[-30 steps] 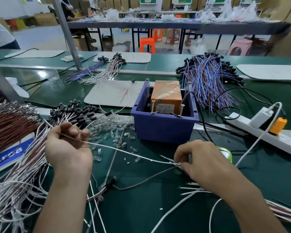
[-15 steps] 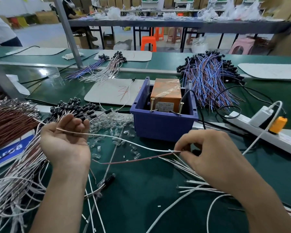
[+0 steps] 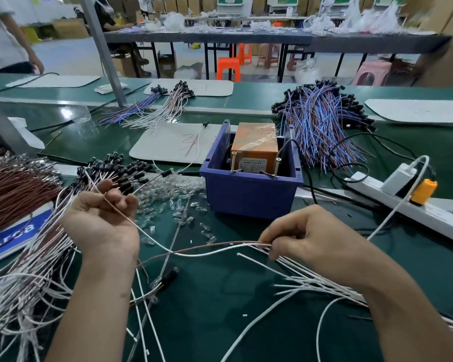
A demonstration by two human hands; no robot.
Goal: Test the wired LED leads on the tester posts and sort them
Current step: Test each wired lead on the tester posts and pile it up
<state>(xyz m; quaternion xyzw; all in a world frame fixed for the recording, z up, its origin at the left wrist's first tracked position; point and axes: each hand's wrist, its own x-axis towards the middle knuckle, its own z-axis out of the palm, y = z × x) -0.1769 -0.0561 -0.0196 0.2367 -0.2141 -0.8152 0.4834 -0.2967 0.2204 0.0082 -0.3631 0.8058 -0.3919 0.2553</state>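
Note:
My left hand (image 3: 104,220) grips the head end of a wired LED lead (image 3: 194,253), whose white and brown wires run right across the green mat. My right hand (image 3: 306,244) pinches the free ends of that lead, with several more white leads (image 3: 311,280) held under its palm. The tester, an orange box (image 3: 255,147) inside a blue bin (image 3: 249,194), stands behind my hands with two brass screw posts (image 3: 233,162) at its front. A big pile of white and brown leads (image 3: 24,270) with black holders lies under my left forearm.
Loose clear LEDs (image 3: 175,199) are scattered left of the bin. Blue-and-brown lead bundles (image 3: 322,126) lie at the back right. A white power strip (image 3: 408,207) with a charger and cables sits on the right. A person stands at the far left.
My left hand turned and curled tighter on the lead's head end. My right hand lifted and drew the lead's ends up and to the right, pulling the wires taut across the mat.

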